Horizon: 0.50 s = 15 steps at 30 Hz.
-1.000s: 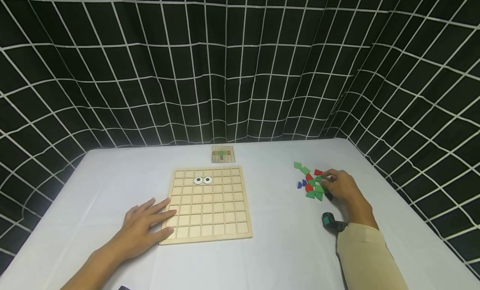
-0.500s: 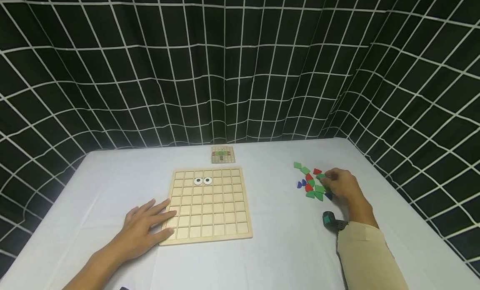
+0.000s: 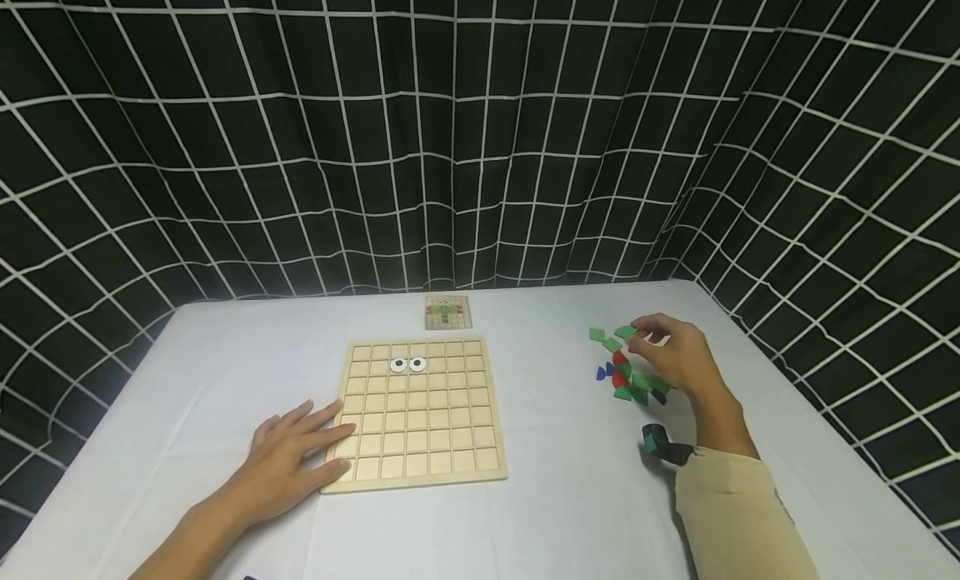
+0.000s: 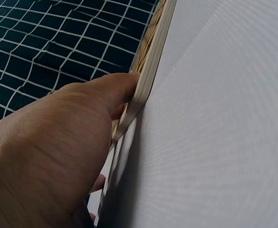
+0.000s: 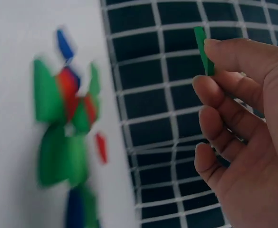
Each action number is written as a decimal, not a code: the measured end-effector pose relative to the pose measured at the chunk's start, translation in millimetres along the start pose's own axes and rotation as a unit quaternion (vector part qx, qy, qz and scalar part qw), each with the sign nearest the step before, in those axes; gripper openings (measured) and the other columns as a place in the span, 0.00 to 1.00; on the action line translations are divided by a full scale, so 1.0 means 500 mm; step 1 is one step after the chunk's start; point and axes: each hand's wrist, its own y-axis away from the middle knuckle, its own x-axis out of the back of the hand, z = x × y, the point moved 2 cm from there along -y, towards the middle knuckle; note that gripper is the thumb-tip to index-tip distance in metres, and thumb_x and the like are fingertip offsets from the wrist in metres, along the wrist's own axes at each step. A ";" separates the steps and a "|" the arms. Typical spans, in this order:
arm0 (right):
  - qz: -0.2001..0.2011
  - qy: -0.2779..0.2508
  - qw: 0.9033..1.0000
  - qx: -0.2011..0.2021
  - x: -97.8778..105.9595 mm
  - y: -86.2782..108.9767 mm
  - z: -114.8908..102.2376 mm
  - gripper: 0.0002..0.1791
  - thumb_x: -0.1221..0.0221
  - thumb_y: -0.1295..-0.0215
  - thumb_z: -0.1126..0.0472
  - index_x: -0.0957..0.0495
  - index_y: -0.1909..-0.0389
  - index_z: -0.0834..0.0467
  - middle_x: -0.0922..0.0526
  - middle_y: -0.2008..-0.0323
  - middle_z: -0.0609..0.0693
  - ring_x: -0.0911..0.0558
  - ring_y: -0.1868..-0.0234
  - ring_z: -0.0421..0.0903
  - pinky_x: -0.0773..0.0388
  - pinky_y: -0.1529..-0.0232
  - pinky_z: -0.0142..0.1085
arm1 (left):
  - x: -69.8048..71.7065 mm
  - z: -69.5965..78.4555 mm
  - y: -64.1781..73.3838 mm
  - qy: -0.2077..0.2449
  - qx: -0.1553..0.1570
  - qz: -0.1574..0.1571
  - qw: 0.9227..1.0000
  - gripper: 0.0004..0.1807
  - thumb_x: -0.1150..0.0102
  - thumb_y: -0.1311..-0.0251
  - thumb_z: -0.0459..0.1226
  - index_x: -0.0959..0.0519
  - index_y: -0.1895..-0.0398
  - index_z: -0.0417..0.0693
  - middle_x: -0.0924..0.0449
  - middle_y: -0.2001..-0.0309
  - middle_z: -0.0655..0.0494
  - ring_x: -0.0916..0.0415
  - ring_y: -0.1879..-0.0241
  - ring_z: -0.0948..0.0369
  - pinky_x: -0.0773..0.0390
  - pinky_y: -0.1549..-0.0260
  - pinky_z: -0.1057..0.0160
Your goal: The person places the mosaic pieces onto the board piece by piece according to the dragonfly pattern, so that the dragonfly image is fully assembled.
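A square wooden grid board (image 3: 420, 482) lies on the white table, with two round eye pieces (image 3: 408, 364) in its upper cells. My left hand (image 3: 288, 451) rests on the board's left edge with fingers spread and straight. In the left wrist view, the thumb of the left hand (image 4: 58, 128) lies over the board's rim (image 4: 150, 71). At the right, my right hand (image 3: 678, 351) pinches a thin green tile (image 5: 204, 52) between thumb and index finger. Below that hand lie several green, red and blue tiles (image 3: 622, 392) in a loose cluster, partly overlapped by it.
Behind the board lies a small picture card (image 3: 447, 311) showing a coloured pattern on a grid. A black curtain with white grid lines (image 3: 450, 147) rises behind the table and along its right side. A dark object pokes in at the bottom edge.
My right hand has picked up a green tile from the cluster and moved slightly up and left with it. The left hand stays on the board.
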 end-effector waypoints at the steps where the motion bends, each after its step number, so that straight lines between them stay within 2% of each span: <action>1: 0.001 -0.001 1.000 0.010 0.002 0.001 -0.013 0.19 0.33 0.25 0.62 0.17 0.42 0.70 0.15 0.51 0.66 0.22 0.48 0.63 0.23 0.56 0.48 | 0.000 0.000 0.000 0.000 0.000 0.001 1.000 0.25 0.27 0.32 0.50 0.12 0.36 0.51 0.26 0.25 0.44 0.40 0.24 0.29 0.52 0.34 0.20; 9: 0.021 -0.028 0.996 0.087 0.016 0.018 -0.116 0.14 0.30 0.29 0.65 0.14 0.46 0.68 0.12 0.56 0.62 0.21 0.51 0.60 0.23 0.53 0.50 | -0.001 0.000 -0.001 0.000 0.003 0.002 1.000 0.25 0.27 0.32 0.51 0.12 0.36 0.52 0.26 0.24 0.45 0.40 0.24 0.29 0.52 0.33 0.20; 15: 0.019 -0.063 0.991 0.120 0.009 0.044 -0.180 0.13 0.29 0.30 0.66 0.12 0.49 0.67 0.11 0.57 0.57 0.21 0.52 0.57 0.24 0.54 0.48 | -0.001 0.001 0.005 -0.002 0.004 0.001 1.000 0.24 0.27 0.32 0.51 0.11 0.37 0.52 0.25 0.25 0.45 0.39 0.24 0.29 0.51 0.33 0.21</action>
